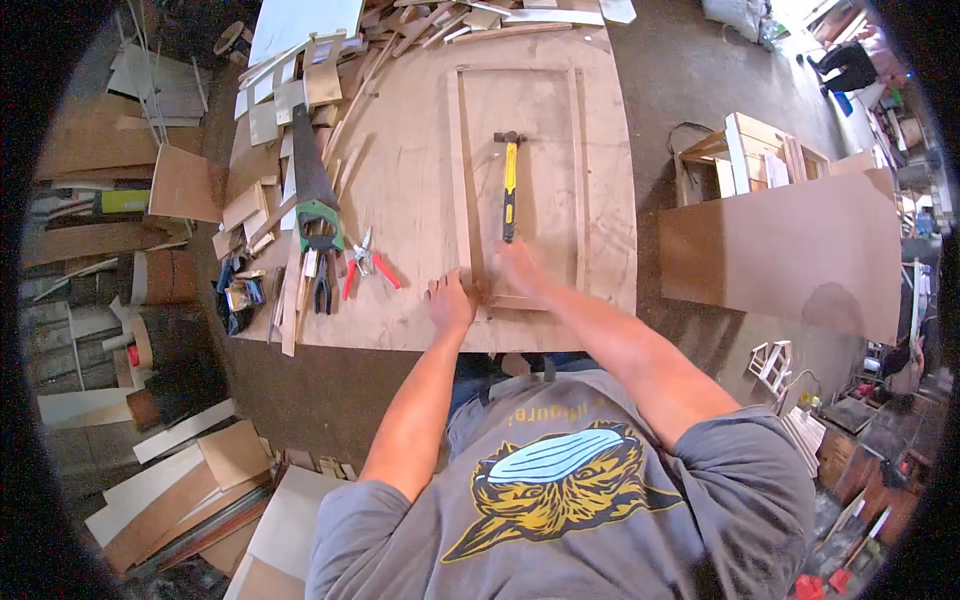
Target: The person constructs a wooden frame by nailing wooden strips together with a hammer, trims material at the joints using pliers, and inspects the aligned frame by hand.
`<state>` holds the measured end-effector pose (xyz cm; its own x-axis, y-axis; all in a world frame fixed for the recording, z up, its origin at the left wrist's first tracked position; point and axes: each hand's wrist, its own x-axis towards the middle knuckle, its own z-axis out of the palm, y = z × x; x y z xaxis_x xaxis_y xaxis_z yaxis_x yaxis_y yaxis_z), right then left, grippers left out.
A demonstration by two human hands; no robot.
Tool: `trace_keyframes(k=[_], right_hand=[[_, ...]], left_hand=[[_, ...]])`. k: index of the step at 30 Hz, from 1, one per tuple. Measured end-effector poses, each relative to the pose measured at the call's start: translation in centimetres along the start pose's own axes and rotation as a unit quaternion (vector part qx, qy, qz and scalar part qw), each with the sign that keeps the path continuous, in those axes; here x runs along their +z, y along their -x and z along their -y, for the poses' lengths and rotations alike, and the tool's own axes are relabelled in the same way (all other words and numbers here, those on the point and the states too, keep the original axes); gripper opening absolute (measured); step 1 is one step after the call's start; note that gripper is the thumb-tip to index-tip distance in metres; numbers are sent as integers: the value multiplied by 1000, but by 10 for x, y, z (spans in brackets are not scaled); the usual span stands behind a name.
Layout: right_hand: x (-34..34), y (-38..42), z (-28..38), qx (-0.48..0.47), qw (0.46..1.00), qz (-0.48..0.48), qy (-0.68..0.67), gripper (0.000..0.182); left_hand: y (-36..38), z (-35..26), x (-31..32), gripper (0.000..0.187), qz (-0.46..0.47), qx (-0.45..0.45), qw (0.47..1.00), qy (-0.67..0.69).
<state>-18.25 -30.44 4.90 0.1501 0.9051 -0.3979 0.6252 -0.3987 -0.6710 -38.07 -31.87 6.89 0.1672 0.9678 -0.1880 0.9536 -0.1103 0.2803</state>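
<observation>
A rectangular frame of thin wooden strips (461, 170) lies on the plywood worktable (405, 190). At its near left corner, my left hand (450, 302) is closed around the left strip. My right hand (522, 270) is over the near end of the frame, just right of that corner. Motion blurs its fingers, so whether it holds anything cannot be made out. Inside the frame lies a hammer (510, 185) with a yellow and black handle. The handle's near end is right by my right hand, and the head points away from me.
Left on the table are a green-handled handsaw (318, 215), red-handled pliers (367, 264), dark pliers (322, 284) and piled wood offcuts (265, 200). A large brown board (780, 255) leans at right. More boards (190, 490) are stacked on the left floor. Another person (848, 68) is far right.
</observation>
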Motion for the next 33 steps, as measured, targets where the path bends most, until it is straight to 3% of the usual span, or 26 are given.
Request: trace_keyframes(k=[2,6,10,12,15,18,21,23,27,33], right_hand=[[-3,-6,-16,-14,999,-44,10,26],[-54,-8,-18,-117,964,-75,225,26],[-74,-16,-20,-34,973,-77,213,26],[-61,-15,-30,-72,946,-125,290,28],[-70,25,-8,-170,926,-159,296,31],[-53,55,-39,-254,932,-42,255,38],[-54,95,-47,-266,921,61,280,45],[-51,106,-61,-294,914,40,276,46],[-37,104,-79,-308,906,-27,289,35],[-39,101,-97,-357,887,-43,291,22]], left_hand=[[-2,3,-3,50,-4,1,1000,10],[-11,11,-5,50,10,-15,999,43],[-24,34,10,49,1,-4,994,106],[-19,37,12,49,-9,3,990,137],[-21,38,1,49,-24,-8,983,183],[-20,38,-4,45,-19,-42,968,246],[-27,62,15,40,-39,-45,953,299],[-26,73,23,38,-76,-23,954,290],[-15,69,4,40,-24,12,965,261],[-13,64,8,43,-11,-3,980,201]])
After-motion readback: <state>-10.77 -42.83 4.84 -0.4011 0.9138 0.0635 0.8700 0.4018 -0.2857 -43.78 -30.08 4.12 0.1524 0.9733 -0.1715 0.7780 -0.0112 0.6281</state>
